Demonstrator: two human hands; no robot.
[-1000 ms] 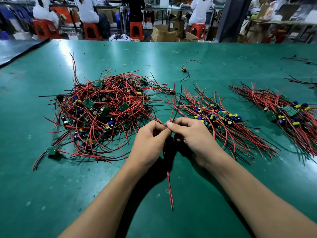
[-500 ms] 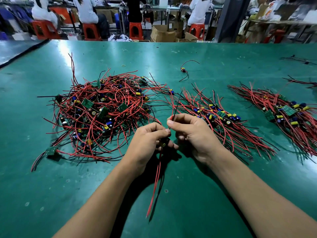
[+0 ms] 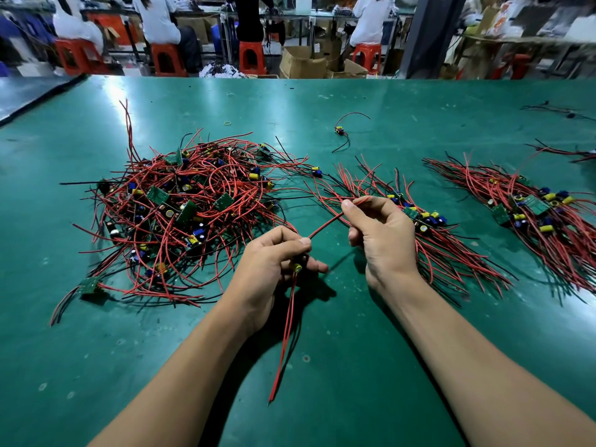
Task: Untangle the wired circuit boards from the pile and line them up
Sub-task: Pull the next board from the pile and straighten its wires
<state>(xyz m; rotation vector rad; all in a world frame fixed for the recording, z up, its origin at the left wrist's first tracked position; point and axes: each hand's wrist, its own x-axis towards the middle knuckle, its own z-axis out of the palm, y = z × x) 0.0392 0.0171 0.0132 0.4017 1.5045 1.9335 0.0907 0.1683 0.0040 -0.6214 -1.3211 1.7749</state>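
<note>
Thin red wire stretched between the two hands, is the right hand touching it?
Touching. In the head view the right hand pinches the thin red wire between thumb and forefinger.

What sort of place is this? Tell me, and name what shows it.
Likely an electronics assembly workshop: a long green worktable bearing a tangled pile of wired circuit boards and lined-up bundles, with people seated on red stools among cardboard boxes behind.

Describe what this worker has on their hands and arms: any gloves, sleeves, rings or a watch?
Nothing at all. The left hand and right hand are bare, with no gloves, rings or finger guards. The left forearm and right forearm are bare too: no sleeve, watch or wrist strap shows anywhere up to the bottom edge of the picture.
</note>
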